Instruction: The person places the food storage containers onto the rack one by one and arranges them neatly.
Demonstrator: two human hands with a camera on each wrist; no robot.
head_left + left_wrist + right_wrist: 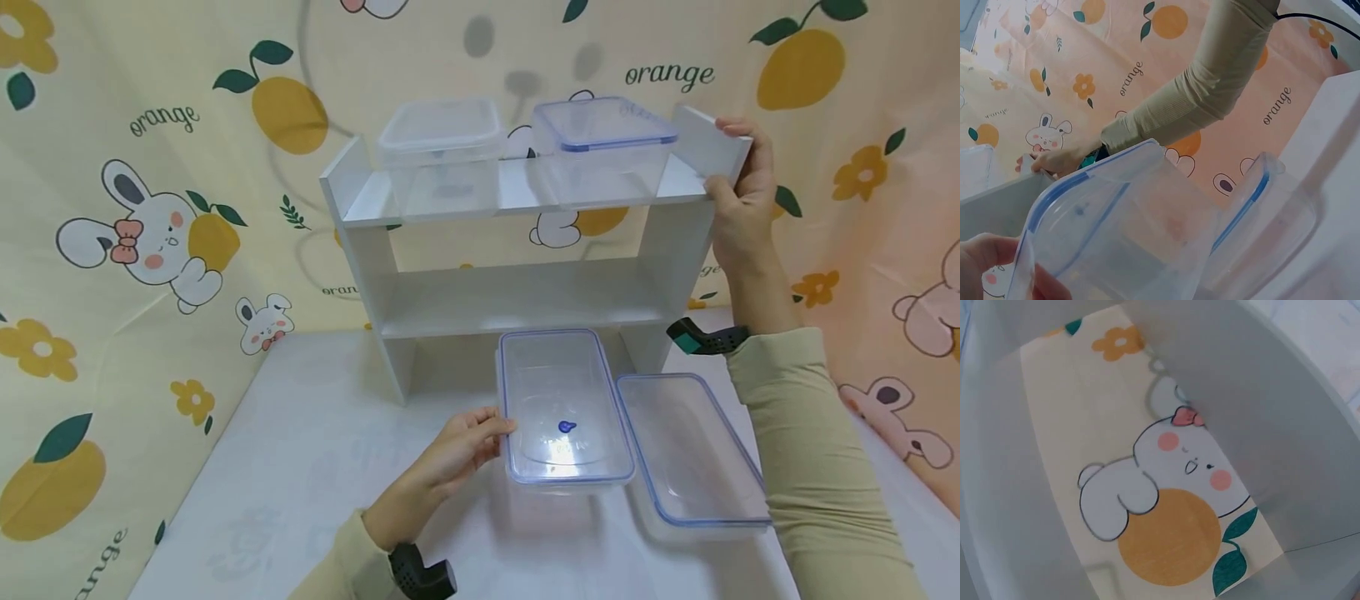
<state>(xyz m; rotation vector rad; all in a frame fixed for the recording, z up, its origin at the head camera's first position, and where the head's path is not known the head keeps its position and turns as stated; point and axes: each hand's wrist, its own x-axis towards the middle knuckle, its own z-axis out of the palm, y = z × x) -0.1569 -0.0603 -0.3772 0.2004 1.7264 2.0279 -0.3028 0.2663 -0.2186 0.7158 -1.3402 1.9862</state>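
My left hand pinches the left edge of a clear plastic food container with a blue-rimmed lid, its thumb over the rim. In the left wrist view the container looks tilted, with fingers at its rim. It is in front of a white shelf unit. My right hand grips the top of the shelf's right side panel, thumb in front and fingers behind. The right wrist view looks through a bay between the shelf boards; no hand shows there.
Another blue-rimmed container lies on the white table, right of the held one. On the top board stand a container with a pale lid and one with a blue-rimmed lid. A printed cloth hangs behind.
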